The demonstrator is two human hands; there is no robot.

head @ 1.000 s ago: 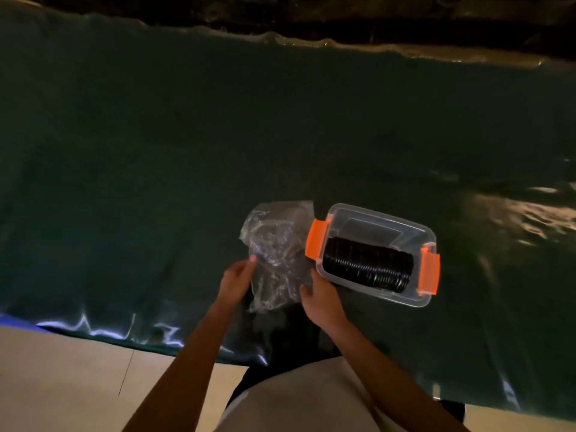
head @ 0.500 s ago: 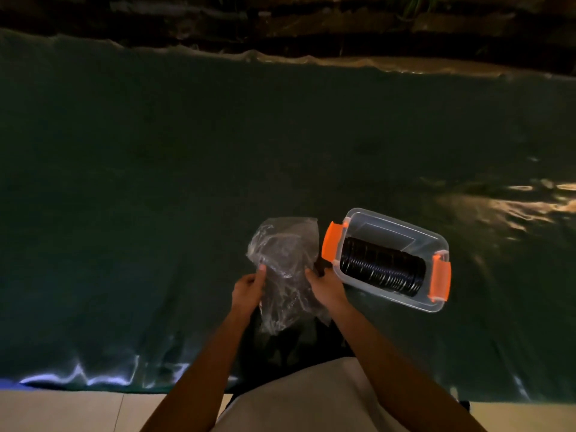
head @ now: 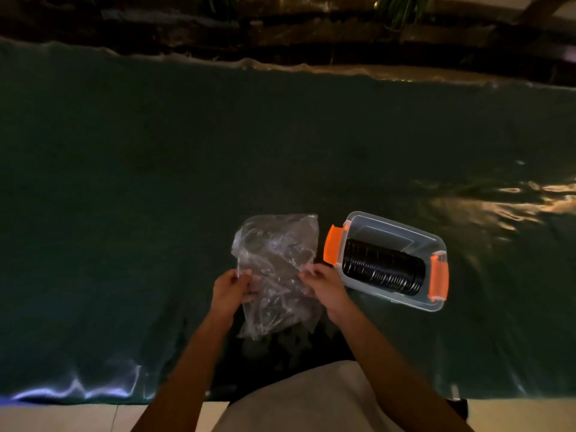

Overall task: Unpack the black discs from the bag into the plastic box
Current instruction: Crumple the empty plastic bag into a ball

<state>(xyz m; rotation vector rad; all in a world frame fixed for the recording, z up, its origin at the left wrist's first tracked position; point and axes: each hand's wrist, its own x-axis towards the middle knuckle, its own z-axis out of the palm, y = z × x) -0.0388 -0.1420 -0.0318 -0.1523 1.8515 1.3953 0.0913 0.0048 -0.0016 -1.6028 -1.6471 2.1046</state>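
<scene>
Both hands (head: 277, 285) pinching bag (head: 276, 260), discs (head: 381, 271) in box (head: 402, 233)

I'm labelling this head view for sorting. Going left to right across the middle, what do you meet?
left hand → clear plastic bag → right hand → left orange latch → black discs in the plastic box → right orange latch

Bare forearms and a pale garment

Both forearms were bare, with no sleeves, watch or rings visible on the left hand (head: 232, 286) or the right hand (head: 325, 286). A light, off-white cloth garment (head: 299, 400) covered the person's lap at the bottom edge.
</scene>
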